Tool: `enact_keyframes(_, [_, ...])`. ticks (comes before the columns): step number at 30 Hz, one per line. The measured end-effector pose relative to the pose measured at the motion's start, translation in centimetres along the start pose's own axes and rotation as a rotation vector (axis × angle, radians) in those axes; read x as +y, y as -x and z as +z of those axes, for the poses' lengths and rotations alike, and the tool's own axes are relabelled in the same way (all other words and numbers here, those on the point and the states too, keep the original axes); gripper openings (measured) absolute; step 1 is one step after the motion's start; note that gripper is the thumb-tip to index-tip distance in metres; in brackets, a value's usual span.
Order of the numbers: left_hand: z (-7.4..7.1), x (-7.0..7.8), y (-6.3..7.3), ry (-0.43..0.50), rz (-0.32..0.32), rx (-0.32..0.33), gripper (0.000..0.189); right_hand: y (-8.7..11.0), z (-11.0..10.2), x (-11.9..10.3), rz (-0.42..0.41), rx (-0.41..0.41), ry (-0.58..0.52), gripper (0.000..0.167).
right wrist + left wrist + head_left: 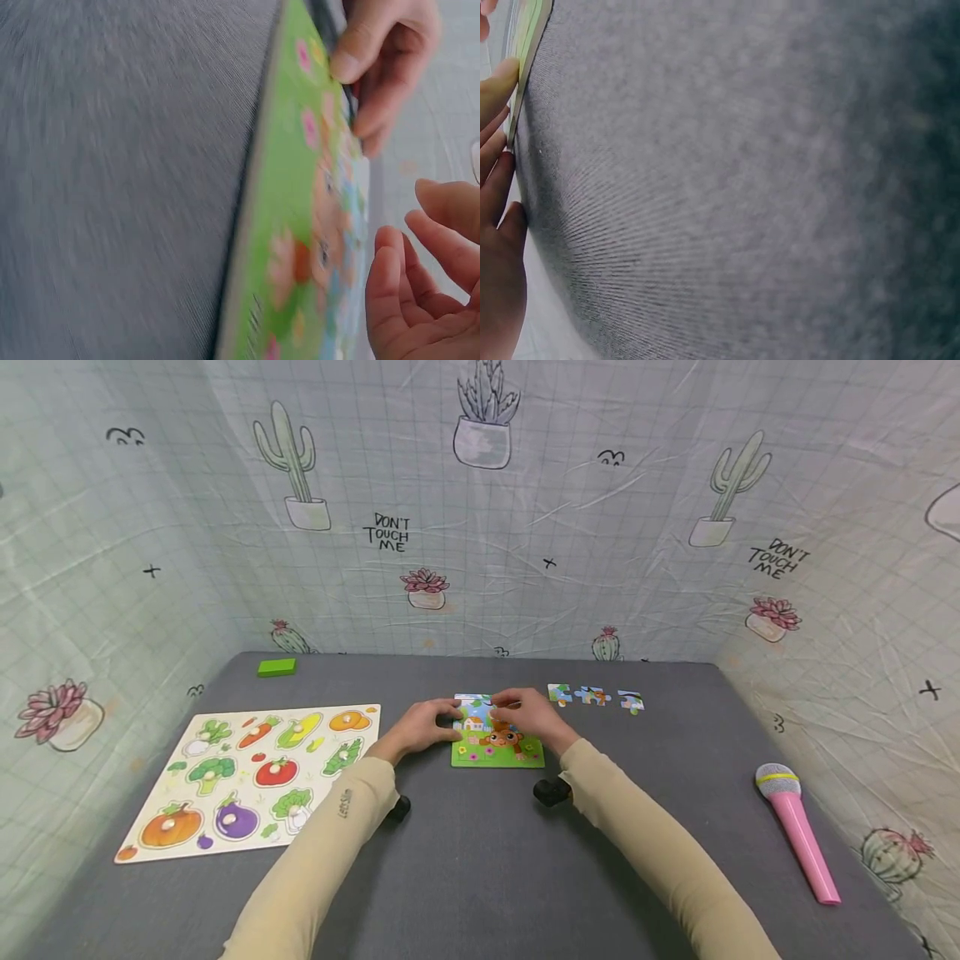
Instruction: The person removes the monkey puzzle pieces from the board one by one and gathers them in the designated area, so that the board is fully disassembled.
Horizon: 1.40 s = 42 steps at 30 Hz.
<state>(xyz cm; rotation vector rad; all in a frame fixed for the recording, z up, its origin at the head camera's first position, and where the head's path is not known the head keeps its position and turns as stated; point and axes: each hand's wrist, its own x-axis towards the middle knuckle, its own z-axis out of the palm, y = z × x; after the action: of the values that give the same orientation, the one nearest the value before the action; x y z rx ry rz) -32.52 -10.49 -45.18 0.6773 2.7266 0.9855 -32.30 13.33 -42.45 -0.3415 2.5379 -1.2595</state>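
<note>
A small jigsaw puzzle [480, 758] lies mid-table, showing a brown monkey, a house and green grass with flowers. My left hand [423, 727] is at its left side, thumb and fingers spread along the edge. In the right wrist view the left thumb [349, 64] rests against the puzzle's border. Over the upper right part of the picture is my right hand [531, 714], hiding some of it. The right wrist view shows that hand's fingers [386, 281] loosely bent, apart from the thumb, with nothing visible between them.
Three loose puzzle pieces [592, 696] lie in a row to the right of the puzzle. A vegetable peg board [247, 756] occupies the left, a green block [277, 667] the back left. Near the right edge lies a pink toy microphone [804, 843]. Printed cloth [525, 593] walls the table's back and sides.
</note>
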Motion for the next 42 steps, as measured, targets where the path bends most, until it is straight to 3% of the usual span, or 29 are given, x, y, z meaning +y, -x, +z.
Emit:
enact_keyframes(9, [0.0,-0.1,0.1,-0.016,0.024,-0.005,0.047,-0.8,2.7,-0.2,0.014,0.003,0.109,0.04])
enact_keyframes(23, [0.0,0.0,-0.2,-0.034,0.02,-0.025,0.049,-0.9,2.9,-0.3,0.036,0.008,0.146,0.033])
enact_keyframes(42, [-0.2,0.1,-0.2,-0.038,0.028,-0.018,0.05,-1.3,3.1,-0.2,-0.001,0.031,0.126,0.029])
